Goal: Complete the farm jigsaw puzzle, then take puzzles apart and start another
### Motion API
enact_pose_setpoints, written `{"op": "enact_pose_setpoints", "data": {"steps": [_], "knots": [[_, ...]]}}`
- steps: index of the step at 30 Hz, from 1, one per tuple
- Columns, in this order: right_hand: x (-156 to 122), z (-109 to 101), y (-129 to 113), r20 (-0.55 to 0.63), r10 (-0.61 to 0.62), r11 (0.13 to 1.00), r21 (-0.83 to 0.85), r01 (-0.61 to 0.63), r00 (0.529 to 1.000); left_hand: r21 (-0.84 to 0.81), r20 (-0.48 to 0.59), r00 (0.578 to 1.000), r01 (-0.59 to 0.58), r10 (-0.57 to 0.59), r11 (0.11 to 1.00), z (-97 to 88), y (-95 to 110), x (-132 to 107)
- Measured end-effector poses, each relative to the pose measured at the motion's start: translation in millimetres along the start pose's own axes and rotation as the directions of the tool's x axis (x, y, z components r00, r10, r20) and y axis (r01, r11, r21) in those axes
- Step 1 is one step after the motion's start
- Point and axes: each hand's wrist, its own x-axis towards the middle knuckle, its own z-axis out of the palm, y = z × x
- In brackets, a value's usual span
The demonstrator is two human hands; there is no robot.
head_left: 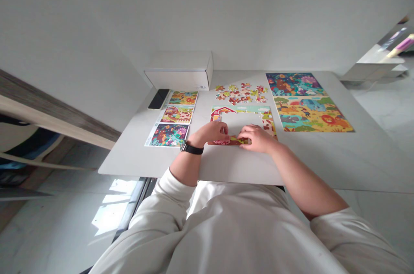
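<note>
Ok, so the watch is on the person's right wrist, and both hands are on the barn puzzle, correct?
Not quite: the watch is on the left wrist, not the right, as the head view shows. The rest stands: the left hand and right hand are both on the barn puzzle.

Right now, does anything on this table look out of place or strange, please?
Yes. The farm jigsaw puzzle has a large bare gap in its middle, just beyond the left hand and right hand, so the picture looks unfinished. Loose puzzle pieces lie scattered on the table beyond it.
</note>
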Motion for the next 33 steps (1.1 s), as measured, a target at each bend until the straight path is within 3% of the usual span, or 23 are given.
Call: {"op": "enact_pose_setpoints", "data": {"steps": [7, 14, 28, 33], "knots": [[-1.2, 1.4, 1.9, 0.017, 0.005, 1.000, 0.001, -0.005, 1.000, -0.031, -0.079, 0.996, -0.044, 0.041, 0.999, 6.3, -1.2, 0.5], [-1.2, 1.4, 2.3, 0.000, 0.004, 1.000, -0.008, -0.004, 1.000, 0.026, -0.009, 1.000, -0.012, 0.012, 1.000, 3.3, 2.6, -1.2], [1.2, 4.5, 0.1, 0.028, 0.036, 0.998, -0.058, -0.035, 0.999, 0.054, -0.053, 0.998, -0.025, 0.028, 0.998, 9.2, 0.2, 1.0], [-0.3, -4.8, -3.1, -0.014, 0.043, 0.999, 0.007, -0.043, 0.999, 0.027, -0.155, 0.987, -0.031, 0.035, 0.999, 7.4, 1.1, 1.2]]}}
